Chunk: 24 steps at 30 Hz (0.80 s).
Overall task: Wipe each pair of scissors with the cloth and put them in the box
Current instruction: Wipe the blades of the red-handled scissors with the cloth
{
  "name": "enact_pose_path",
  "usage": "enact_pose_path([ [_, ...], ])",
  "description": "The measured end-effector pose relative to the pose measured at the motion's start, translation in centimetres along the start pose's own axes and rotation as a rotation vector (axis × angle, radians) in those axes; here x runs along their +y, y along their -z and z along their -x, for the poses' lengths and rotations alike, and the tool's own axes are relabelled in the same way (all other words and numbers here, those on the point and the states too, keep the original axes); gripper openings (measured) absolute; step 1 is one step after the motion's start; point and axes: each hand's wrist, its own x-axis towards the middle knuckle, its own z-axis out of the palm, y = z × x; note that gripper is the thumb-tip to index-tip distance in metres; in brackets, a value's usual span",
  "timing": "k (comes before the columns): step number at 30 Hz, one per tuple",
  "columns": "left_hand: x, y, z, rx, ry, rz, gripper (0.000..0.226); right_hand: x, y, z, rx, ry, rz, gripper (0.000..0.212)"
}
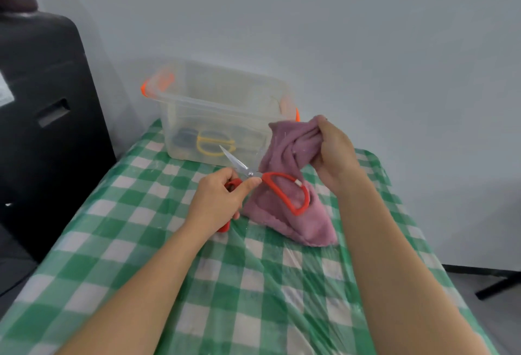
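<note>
Two hands worked just in front of the clear plastic box [222, 106] on the checked bench [253, 284]: the left hand [218, 199] gripped red-handled scissors [284, 191], blades pointing toward the box, while the right hand [334, 154] clutched a bunched pink cloth [287, 213] touching them. Yellow-handled scissors [215, 143] lay inside the box.

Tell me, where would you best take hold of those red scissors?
By a handle loop, as the left hand does now. The red scissors point their blades away toward the box, so come from the near side, where the free loop hangs open against the cloth.
</note>
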Motion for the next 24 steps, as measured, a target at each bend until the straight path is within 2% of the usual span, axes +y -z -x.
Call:
enact_pose_path([
  [1,0.1,0.0,0.0,-0.002,-0.007,-0.004,0.048,-0.2,0.0,0.2,-0.064,-0.013,-0.158,0.056],
  [3,0.1,0.0,0.0,0.000,-0.041,-0.030,0.047,0.6,0.1,0.0,-0.092,-0.083,-0.298,0.043],
  [5,0.2,-0.1,0.0,0.007,-0.071,-0.052,0.044,2.1,0.5,0.1,-0.032,-0.146,-0.109,0.030],
  [7,0.1,-0.2,-0.1,0.003,-0.075,-0.065,0.043,3.5,0.7,0.5,-0.118,-0.150,0.225,0.037],
  [8,0.0,-0.2,-0.1,0.000,-0.073,-0.073,0.043,3.9,0.8,0.7,-0.183,-0.135,0.313,0.044],
  [10,-0.2,-0.3,-0.1,-0.008,-0.067,-0.092,0.043,4.5,0.9,0.9,-0.195,-0.111,0.266,0.035],
  [12,-0.3,-0.3,-0.2,-0.014,-0.068,-0.117,0.044,4.7,0.9,0.7,-0.084,-0.069,0.233,0.012],
  [13,-0.4,-0.4,-0.2,-0.015,-0.072,-0.129,0.044,4.7,1.0,0.6,-0.041,-0.042,0.276,0.010],
  [18,-0.7,-0.5,-0.3,-0.027,-0.074,-0.183,0.045,4.8,0.8,0.9,-0.025,0.045,0.346,0.015],
  [22,-0.5,-1.0,-0.1,-0.044,-0.062,-0.222,0.043,5.7,0.2,1.9,0.001,0.137,0.336,0.034],
  [24,-0.6,-1.2,-0.1,-0.046,-0.066,-0.249,0.039,6.3,0.2,2.0,0.022,0.169,0.349,0.028],
])
